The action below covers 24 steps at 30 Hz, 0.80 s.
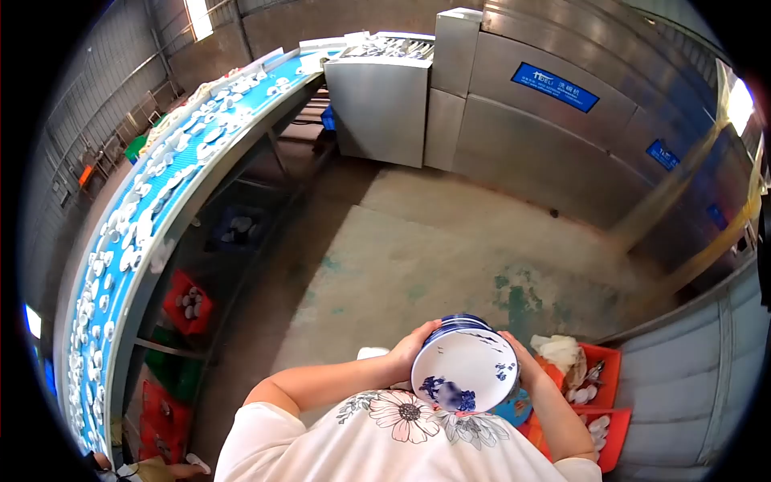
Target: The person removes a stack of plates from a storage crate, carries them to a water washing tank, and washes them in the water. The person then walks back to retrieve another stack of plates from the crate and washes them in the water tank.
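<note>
A stack of white bowls (470, 365) with blue patterns is held close to my chest, tilted so that the top bowl's inside faces the camera. My left hand (414, 349) grips the stack's left side, its fingers pressed against the blue-striped outer wall. On the opposite side, my right hand (524, 360) holds the stack's edge, with part of the fingers hidden. How many bowls are in the stack is unclear.
A curved conveyor with a blue belt (183, 157) carries many small white dishes at left. Red crates (614, 418) with dishes stand at lower right, others (187, 304) under the conveyor. A steel machine (530, 145) spans the back. Part of another person (157, 468) shows at lower left.
</note>
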### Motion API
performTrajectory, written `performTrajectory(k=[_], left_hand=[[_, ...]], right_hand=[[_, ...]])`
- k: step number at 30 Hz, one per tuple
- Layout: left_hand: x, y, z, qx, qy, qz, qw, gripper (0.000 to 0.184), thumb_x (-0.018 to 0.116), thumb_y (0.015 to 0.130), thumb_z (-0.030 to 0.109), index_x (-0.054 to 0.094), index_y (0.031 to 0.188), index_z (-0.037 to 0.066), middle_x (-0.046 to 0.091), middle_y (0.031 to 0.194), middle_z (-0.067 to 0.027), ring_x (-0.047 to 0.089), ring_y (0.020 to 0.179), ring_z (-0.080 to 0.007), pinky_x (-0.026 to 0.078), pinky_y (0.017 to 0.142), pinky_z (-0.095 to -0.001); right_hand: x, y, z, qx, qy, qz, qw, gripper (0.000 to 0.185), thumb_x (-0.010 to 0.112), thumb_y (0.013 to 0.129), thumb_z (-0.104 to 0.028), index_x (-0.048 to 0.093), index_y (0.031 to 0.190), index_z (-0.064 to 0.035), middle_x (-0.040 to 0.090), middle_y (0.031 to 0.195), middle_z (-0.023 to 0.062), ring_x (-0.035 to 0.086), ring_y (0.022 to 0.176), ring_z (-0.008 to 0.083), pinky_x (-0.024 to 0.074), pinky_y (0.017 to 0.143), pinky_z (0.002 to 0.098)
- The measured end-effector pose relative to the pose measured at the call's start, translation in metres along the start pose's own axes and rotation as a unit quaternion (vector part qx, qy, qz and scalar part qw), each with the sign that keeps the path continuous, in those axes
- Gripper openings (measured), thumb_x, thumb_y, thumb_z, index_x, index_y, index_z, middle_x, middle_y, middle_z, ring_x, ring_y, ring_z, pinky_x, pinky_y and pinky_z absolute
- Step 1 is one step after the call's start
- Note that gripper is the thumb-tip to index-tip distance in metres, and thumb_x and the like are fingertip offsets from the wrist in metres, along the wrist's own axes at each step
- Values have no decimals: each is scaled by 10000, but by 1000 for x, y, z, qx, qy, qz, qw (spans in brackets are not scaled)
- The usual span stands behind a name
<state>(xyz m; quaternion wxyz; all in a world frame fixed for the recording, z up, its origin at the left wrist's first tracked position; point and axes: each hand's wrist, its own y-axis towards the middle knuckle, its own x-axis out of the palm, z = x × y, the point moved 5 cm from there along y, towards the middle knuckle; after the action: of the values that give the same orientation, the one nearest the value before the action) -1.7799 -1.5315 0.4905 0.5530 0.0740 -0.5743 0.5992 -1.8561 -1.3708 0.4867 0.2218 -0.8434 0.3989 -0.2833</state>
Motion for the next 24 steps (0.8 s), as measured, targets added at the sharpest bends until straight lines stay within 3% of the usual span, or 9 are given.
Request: performTrajectory(k=[2,8,12,13,16,19,21,23,24], left_hand=[[19,28,16,-15,-14,-2,1000,396,337,840,358,450,1077,61,546,974,-117,534,855,-219,439,744,-349],[70,137,79,-39,63,-34,997,420,326,838,383,486,1038,50,547,977,-126,535,848,-226,435,746,-352],[113,257,117,-118,74,-38,990,417,329,841,384,511,1008,48,565,942,-128,543,830,-229,431,751,-341],[136,277,131,-147,119,-34,981,424,339,835,389,511,1006,41,565,946,-126,546,823,-234,427,762,-342],[181,320,146,-148,197,-98,964,434,365,817,407,522,990,42,576,919,-115,553,794,-230,434,743,-339],[207,358,144,-286,251,-75,922,421,383,814,387,525,991,31,580,909,-119,553,782,-225,437,730,-332],[215,390,130,-326,269,-99,901,418,384,812,394,544,961,38,584,895,-114,553,778,-222,438,721,-334],[278,453,117,-323,311,-133,884,418,383,810,400,545,953,42,584,894,-113,553,772,-223,438,716,-338],[295,478,113,-328,317,-140,879,418,383,810,400,545,953,42,584,894,-113,553,772,-223,438,716,-338]], right_hand=[[-28,20,-23,57,-4,10,998,309,444,814,-378,468,992,-126,501,929,-9,473,860,77,383,747,231],[-110,80,-84,59,11,69,996,380,455,786,-439,469,1021,-141,508,989,-4,479,917,93,379,765,252],[-212,134,-106,-9,81,150,985,409,465,772,-456,477,1023,-133,519,973,4,487,914,101,380,766,258],[-215,132,-131,-27,136,117,983,422,466,769,-461,480,1016,-120,508,988,12,472,932,110,368,783,262],[-245,119,-144,-80,120,223,964,400,467,779,-421,475,1022,-103,476,1012,18,432,965,123,328,828,262],[-265,116,-125,-97,218,284,929,437,473,772,-423,455,1050,-87,473,1015,24,424,984,129,319,839,257],[-277,109,-123,-107,256,315,908,455,476,769,-424,445,1065,-79,472,1017,26,420,993,132,314,844,254],[-349,98,-160,-89,264,369,887,370,395,823,-390,525,1009,-97,570,935,23,546,788,124,438,695,258],[-379,105,-158,-107,272,375,880,390,405,816,-396,528,1015,-84,573,935,23,539,810,123,431,706,256]])
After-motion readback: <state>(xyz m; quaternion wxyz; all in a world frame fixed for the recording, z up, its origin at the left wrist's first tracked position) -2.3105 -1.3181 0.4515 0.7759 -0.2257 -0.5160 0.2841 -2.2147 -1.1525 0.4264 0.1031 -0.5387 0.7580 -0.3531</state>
